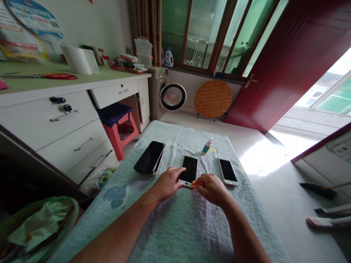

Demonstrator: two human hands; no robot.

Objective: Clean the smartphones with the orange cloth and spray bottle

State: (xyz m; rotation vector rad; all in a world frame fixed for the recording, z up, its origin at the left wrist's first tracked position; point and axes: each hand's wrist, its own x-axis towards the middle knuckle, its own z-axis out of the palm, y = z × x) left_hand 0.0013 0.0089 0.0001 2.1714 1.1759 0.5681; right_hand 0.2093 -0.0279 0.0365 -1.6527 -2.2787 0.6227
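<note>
A white-framed smartphone (pixel 189 170) with a dark screen lies face up on the cloth-covered table. Gripping its left edge is my left hand (pixel 168 182), the thumb resting on the screen side. My right hand (pixel 210 187) is closed on a small orange cloth (pixel 195 183), pressed against the phone's lower right corner; most of the cloth is hidden by the fingers. Beyond the phone stands a small spray bottle (pixel 207 146) with a blue label. To the right lies another white phone (pixel 228 171), apparently on top of something. On the left is a stack of dark-screened devices (pixel 150 157).
A pale green quilted cover (pixel 170 223) drapes the table. Left of it are a desk (pixel 115 81) with drawers, a red stool (pixel 122 131) and a waste basket (pixel 72 212). Farther back are a washing machine (pixel 157 82) with its door open and a round wooden tabletop (pixel 213 98).
</note>
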